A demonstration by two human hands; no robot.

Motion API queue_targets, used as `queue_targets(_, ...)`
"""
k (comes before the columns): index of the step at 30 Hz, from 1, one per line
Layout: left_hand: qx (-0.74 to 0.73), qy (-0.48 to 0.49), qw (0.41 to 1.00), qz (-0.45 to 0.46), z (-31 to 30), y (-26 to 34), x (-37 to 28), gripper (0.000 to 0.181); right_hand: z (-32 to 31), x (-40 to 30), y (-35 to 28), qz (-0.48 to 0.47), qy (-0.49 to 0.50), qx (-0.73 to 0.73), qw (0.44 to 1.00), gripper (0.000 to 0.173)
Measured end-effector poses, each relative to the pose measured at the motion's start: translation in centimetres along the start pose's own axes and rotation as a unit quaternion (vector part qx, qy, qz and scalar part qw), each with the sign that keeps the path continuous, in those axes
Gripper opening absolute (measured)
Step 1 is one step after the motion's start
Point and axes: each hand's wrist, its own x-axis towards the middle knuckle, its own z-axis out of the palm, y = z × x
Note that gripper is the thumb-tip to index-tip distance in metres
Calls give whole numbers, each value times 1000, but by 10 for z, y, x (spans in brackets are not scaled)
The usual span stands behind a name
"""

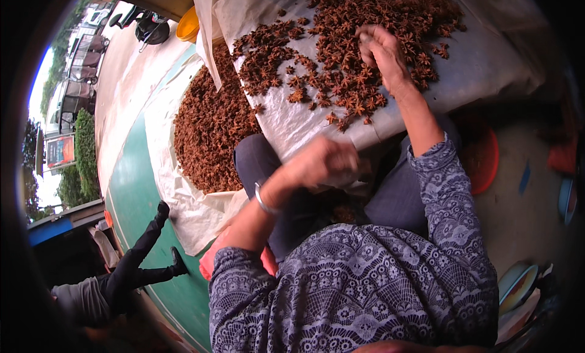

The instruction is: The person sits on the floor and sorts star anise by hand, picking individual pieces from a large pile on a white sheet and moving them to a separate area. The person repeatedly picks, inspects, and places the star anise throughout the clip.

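Note:
Dried star anise [340,51] lies heaped across a plastic-covered work surface [292,129] before me, thick at the back and thinning to scattered pods at left. Over this heap is my right hand [381,51], its fingers curled; whether a pod is between them cannot be made out. My left hand [320,163], a metal bangle [264,200] on its wrist, is above my lap close to the near edge of the surface. Motion blurs its fingers, so any content is hidden. Some pale sheeting shows below it between my knees.
On the floor at left, a large mound of star anise [210,133] spreads over a white sheet [167,195]. A yellow bucket [188,25] stands beyond. A red basin [486,161] is by my right knee, with more basins [518,284] farther right. Another person [130,270] is at lower left.

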Motion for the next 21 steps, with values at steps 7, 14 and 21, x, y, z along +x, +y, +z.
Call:
queue_targets(7, 366, 182, 906, -114, 38, -35, -1, 7, -1, -55, -58, 97, -110, -555, 819, 36)
queue_targets(14, -95, 369, 886, -264, 24, -28, 3, 25, 0, -85, 21, -4, -162, -592, 789, 22)
queue_targets(21, -142, 312, 931, -127, -18, -22, 23, 23, 35, -71, 3, -87, -211, -248, 942, 17)
